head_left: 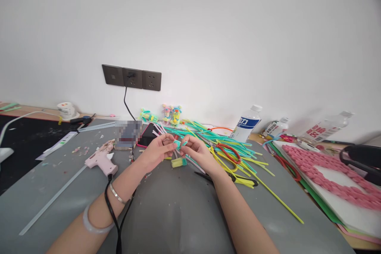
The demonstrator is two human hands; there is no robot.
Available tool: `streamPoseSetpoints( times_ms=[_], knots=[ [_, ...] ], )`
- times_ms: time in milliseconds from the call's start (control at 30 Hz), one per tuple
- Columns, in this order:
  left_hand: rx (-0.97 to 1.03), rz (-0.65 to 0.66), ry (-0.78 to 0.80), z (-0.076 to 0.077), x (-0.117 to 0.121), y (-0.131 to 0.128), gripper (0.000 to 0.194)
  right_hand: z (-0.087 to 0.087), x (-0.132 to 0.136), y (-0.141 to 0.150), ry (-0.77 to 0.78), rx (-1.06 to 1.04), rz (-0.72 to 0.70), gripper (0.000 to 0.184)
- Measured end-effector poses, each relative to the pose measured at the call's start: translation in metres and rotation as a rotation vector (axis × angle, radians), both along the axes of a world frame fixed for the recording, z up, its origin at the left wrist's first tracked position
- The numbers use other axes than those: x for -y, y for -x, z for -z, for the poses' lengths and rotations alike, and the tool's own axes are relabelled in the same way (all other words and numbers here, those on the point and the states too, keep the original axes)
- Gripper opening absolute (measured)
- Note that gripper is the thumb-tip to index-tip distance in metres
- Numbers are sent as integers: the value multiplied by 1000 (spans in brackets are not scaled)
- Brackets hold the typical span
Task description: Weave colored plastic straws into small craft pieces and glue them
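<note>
Over the middle of the grey mat, my left hand (159, 150) is closed, its thumb and index finger pinching a curled teal pipe cleaner (177, 143). Close beside it, my right hand (200, 154) also pinches, with a teal pipe cleaner end (184, 143) at its fingertips. Whether both ends belong to one piece I cannot tell. Just below the fingers lies a small yellow and teal pipe cleaner bundle (177, 162). Near my right wrist are black-bladed scissors (204, 175), partly hidden by the arm. Red-handled scissors (229, 152) rest among the pipe cleaners.
A pink glue gun (101, 160) lies left, its black cord passing over my left forearm. Loose teal and yellow pipe cleaners (253, 158) spread right. A bottle (246, 124) stands behind them. Small pipe cleaner figures (172, 115) sit by the wall. A pink braided piece (327, 170) lies far right.
</note>
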State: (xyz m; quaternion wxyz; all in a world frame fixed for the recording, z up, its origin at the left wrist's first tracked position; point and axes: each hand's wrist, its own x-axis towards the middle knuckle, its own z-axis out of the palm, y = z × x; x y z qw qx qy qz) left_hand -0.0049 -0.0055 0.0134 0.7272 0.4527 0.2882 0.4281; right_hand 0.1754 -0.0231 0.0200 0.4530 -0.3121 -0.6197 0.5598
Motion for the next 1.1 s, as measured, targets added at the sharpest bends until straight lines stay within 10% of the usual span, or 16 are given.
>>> streamPoseSetpoints(
  times_ms=[667,1100],
  knots=[
    [-267,241,-139,-10,6,3,40,-3,3,-11,38,218,-208,35],
    [-20,-20,64,2,-2,0,35,-3,1,1,-13,-56,44,27]
  ],
)
